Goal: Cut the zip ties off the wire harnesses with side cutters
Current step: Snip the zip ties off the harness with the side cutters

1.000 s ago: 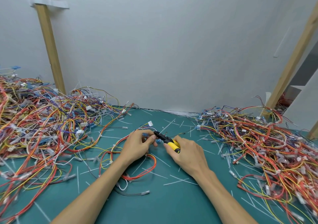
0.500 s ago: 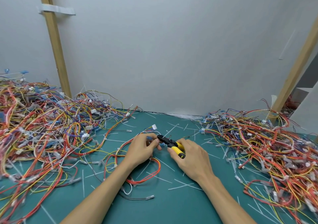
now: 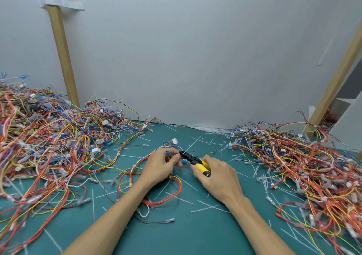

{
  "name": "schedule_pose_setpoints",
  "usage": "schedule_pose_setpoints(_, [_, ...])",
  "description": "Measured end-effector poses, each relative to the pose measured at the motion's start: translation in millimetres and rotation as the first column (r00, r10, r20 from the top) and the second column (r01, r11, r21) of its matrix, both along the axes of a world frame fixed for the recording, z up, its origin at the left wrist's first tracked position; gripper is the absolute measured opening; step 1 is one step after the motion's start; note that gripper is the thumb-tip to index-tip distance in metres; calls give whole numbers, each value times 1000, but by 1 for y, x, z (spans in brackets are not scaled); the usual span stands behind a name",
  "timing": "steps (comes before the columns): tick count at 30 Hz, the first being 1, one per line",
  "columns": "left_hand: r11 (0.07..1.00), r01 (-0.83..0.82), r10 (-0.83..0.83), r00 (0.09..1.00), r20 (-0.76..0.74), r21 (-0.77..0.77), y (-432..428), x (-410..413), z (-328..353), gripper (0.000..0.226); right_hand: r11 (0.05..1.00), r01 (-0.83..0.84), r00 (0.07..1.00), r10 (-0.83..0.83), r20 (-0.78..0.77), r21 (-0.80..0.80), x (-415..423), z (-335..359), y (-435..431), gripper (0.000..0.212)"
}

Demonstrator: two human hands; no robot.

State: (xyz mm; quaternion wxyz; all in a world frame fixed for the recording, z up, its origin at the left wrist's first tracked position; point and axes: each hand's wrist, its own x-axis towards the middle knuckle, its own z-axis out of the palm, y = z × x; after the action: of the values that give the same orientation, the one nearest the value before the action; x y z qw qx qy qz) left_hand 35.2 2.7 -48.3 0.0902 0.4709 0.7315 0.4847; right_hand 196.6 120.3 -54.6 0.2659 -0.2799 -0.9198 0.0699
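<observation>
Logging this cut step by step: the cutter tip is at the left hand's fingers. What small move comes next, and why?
Probably squeeze the handles to snip. The right hand grips the side cutters, whose black tip meets the wire harness that the left hand pinches. What sits between the blades is too small to tell.

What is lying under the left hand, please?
A red wire harness loops out from beneath the left hand on the green mat; the hand covers the section it pinches.
</observation>
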Motion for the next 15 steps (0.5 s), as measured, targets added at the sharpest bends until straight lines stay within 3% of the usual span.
schedule_pose_setpoints(15, [1000, 6, -6, 1000, 12, 5, -1, 2, 0, 18, 999, 21, 999, -22, 42, 27, 1, 5, -1, 45])
